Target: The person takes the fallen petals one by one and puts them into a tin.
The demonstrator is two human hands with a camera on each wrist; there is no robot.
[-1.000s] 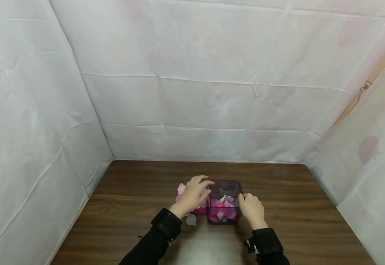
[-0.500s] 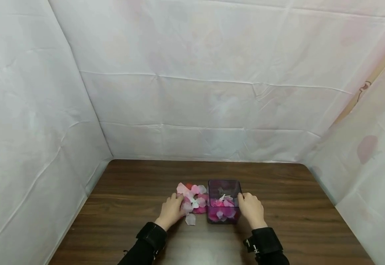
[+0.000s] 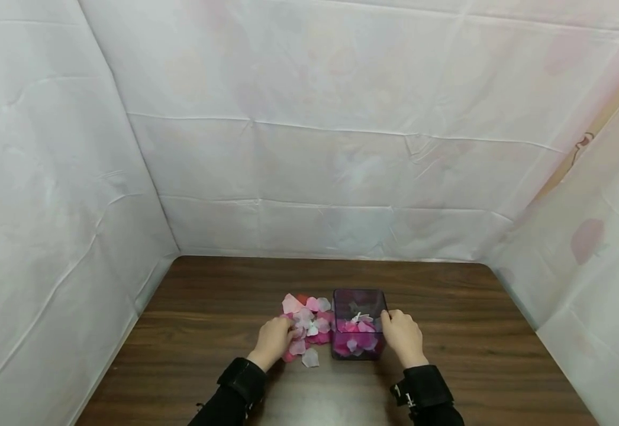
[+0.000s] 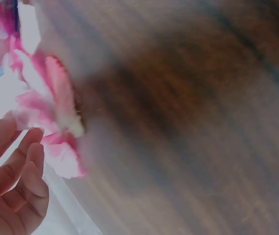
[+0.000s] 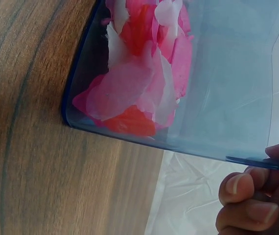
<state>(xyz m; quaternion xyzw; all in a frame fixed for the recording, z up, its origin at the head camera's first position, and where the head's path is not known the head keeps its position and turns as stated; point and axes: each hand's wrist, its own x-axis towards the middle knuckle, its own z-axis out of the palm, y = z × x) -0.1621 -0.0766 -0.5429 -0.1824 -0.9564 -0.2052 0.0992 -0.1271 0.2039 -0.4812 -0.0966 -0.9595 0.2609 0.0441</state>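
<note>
A see-through purple box [image 3: 360,349] stands on the table, holding pink, red and white artificial flower petals [image 5: 129,83]. My right hand [image 3: 403,338] grips the box's right rim, thumb on one side of the wall and fingers on the other, as the right wrist view shows. Left of the box lies a loose heap of petals [image 3: 309,322] in pink, white and red. My left hand [image 3: 273,340] is at the heap's left edge. Its thumb and forefinger pinch a pale pink petal [image 4: 27,115], while the other fingers curl loosely.
The wooden table [image 3: 208,290] extends to both sides. White cloth walls [image 3: 309,177] enclose it at the back, left and right. One pale petal [image 3: 310,357] lies at the near side of the heap.
My left hand has moved from over the heap, beside the box, to the heap's left edge. Some pink petals now show at the heap's near side. My right hand keeps its grip on the box.
</note>
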